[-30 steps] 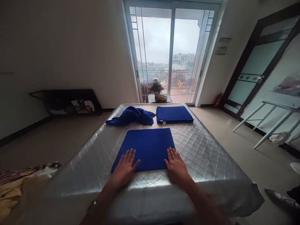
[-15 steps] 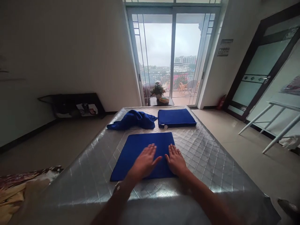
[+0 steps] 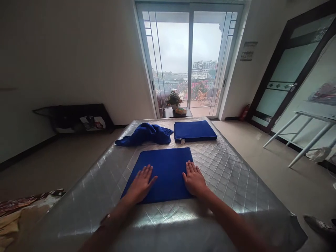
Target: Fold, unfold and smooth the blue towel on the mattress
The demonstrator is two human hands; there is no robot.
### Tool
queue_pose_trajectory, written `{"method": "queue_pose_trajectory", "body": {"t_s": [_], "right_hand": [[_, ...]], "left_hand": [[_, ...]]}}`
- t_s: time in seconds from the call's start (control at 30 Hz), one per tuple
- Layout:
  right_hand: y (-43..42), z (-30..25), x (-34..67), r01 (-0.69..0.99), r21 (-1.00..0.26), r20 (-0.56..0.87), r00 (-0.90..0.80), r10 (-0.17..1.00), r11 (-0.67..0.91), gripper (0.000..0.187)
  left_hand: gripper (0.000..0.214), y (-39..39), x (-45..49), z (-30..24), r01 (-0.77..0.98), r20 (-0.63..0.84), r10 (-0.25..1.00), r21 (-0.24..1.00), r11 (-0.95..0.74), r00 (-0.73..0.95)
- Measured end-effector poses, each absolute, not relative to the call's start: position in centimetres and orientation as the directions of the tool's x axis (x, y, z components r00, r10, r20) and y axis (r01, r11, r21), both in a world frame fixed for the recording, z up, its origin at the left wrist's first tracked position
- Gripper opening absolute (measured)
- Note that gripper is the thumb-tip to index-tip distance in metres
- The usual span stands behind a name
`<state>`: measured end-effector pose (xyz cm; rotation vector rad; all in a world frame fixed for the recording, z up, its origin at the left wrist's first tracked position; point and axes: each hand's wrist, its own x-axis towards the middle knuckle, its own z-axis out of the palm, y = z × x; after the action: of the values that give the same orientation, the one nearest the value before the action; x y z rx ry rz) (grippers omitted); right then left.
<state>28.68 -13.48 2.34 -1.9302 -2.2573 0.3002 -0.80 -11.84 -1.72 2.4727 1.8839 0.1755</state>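
A flat, neatly folded blue cloth [image 3: 165,175] lies in front of me on a table with a silver quilted cover [image 3: 223,175]. My left hand [image 3: 140,183] rests flat on the cloth's left part, fingers stretched out. On its right edge lies my right hand [image 3: 194,178], also flat with the fingers extended. Neither hand grips anything. Farther back, a crumpled blue cloth [image 3: 147,134] sits at the left. Beside it, at the right, is a stack of folded blue cloths [image 3: 195,130] with a small white label at its front edge.
Past the table's far edge stands a small dark table [image 3: 170,112] with a potted plant [image 3: 174,99], before a sliding glass door [image 3: 173,52]. A white-legged stand [image 3: 307,140] is at the right. Fabric [image 3: 15,217] lies at the lower left, and a black shoe [image 3: 319,227] shows at the lower right.
My left hand has slid left across the folded cloth, away from the right hand. The right hand stays at the cloth's right edge. The view has shifted slightly.
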Motion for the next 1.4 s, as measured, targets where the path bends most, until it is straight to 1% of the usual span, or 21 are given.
{"method": "queue_pose_trajectory", "body": {"t_s": [0.03, 0.1, 0.2, 0.27, 0.33, 0.43, 0.5, 0.6, 0.67, 0.73, 0.8, 0.9, 0.97, 1.07, 1.13, 1.2, 1.27, 1.4], "right_hand": [[-13.4, 2.5, 28.7, 0.957, -0.242, -0.016, -0.167, 0.986, 0.158, 0.066], [-12.9, 3.2, 28.7, 0.958, -0.225, -0.035, -0.191, 0.981, 0.179, 0.066], [-10.6, 4.6, 28.6, 0.958, -0.223, -0.021, -0.192, 0.981, 0.183, 0.065], [-8.3, 5.3, 28.4, 0.956, -0.232, 0.026, -0.176, 0.984, 0.177, 0.065], [-5.9, 5.5, 28.2, 0.955, -0.244, 0.054, -0.162, 0.985, 0.17, 0.066], [-3.2, 4.3, 28.4, 0.956, -0.256, 0.036, -0.136, 0.99, 0.141, 0.068], [-2.3, 2.9, 28.6, 0.956, -0.263, 0.031, -0.126, 0.992, 0.13, 0.069], [-1.9, 1.4, 28.8, 0.953, -0.275, 0.043, -0.119, 0.992, 0.126, 0.07], [-2.0, 1.1, 28.9, 0.953, -0.275, 0.055, -0.116, 0.992, 0.127, 0.07], [-2.1, 1.1, 29.0, 0.957, -0.256, 0.054, -0.126, 0.991, 0.136, 0.068], [-2.1, 1.2, 29.3, 0.96, -0.221, 0.042, -0.164, 0.986, 0.169, 0.067], [-2.2, 1.2, 29.5, 0.956, -0.202, 0.048, -0.207, 0.977, 0.212, 0.068], [-2.2, 1.0, 29.4, 0.953, -0.228, 0.071, -0.19, 0.979, 0.201, 0.066], [-2.1, 1.0, 29.1, 0.949, -0.277, 0.079, -0.136, 0.987, 0.153, 0.067], [-2.0, 1.2, 29.0, 0.946, -0.296, 0.063, -0.115, 0.991, 0.129, 0.069], [-2.0, 1.3, 28.9, 0.945, -0.304, 0.044, -0.112, 0.993, 0.12, 0.069], [-2.0, 1.3, 28.9, 0.945, -0.306, 0.037, -0.114, 0.993, 0.12, 0.07], [-2.1, 1.3, 28.9, 0.95, -0.285, 0.049, -0.115, 0.992, 0.124, 0.069]], "left_hand": [[0.07, -12.0, -2.7, -2.3, 0.968, 0.088, 0.968, 0.07, -0.241, 0.235], [0.068, -12.1, -5.3, -3.2, 0.963, 0.138, 0.956, 0.041, -0.266, 0.259], [0.071, -12.1, -6.3, -3.9, 0.962, 0.173, 0.951, 0.047, -0.269, 0.257], [0.073, -12.0, -6.1, -4.0, 0.969, 0.141, 0.965, 0.083, -0.233, 0.22], [0.07, -11.8, -6.1, -4.0, 0.967, 0.112, 0.971, 0.114, -0.226, 0.213], [0.058, -11.5, -6.7, -3.8, 0.96, 0.088, 0.967, 0.125, -0.25, 0.24], [0.059, -11.2, -6.2, -2.9, 0.971, 0.06, 0.977, 0.114, -0.211, 0.205], [0.069, -10.0, -1.7, -0.2, 0.981, 0.062, 0.984, 0.087, -0.172, 0.167], [0.068, -8.4, 3.8, 1.7, 0.959, 0.109, 0.961, 0.101, -0.266, 0.256], [0.066, -6.3, 9.8, 2.9, 0.906, 0.109, 0.914, 0.134, -0.402, 0.39], [0.065, -4.2, 14.9, 3.3, 0.849, 0.13, 0.865, 0.165, -0.501, 0.485], [0.062, -1.7, 18.1, 2.4, 0.832, 0.126, 0.856, 0.202, -0.517, 0.501], [0.059, -0.6, 17.1, 1.3, 0.834, 0.145, 0.856, 0.194, -0.517, 0.497], [0.055, 0.2, 12.0, -0.2, 0.857, 0.163, 0.865, 0.137, -0.497, 0.475], [0.054, 0.4, 7.3, -0.6, 0.9, 0.131, 0.903, 0.103, -0.424, 0.41], [0.056, 0.4, 2.7, -0.9, 0.947, 0.108, 0.947, 0.078, -0.31, 0.301], [0.059, 0.3, -1.2, -1.1, 0.973, 0.126, 0.969, 0.058, -0.222, 0.213], [0.062, 0.0, -4.3, -1.5, 0.982, 0.187, 0.967, 0.045, -0.183, 0.172]]}}
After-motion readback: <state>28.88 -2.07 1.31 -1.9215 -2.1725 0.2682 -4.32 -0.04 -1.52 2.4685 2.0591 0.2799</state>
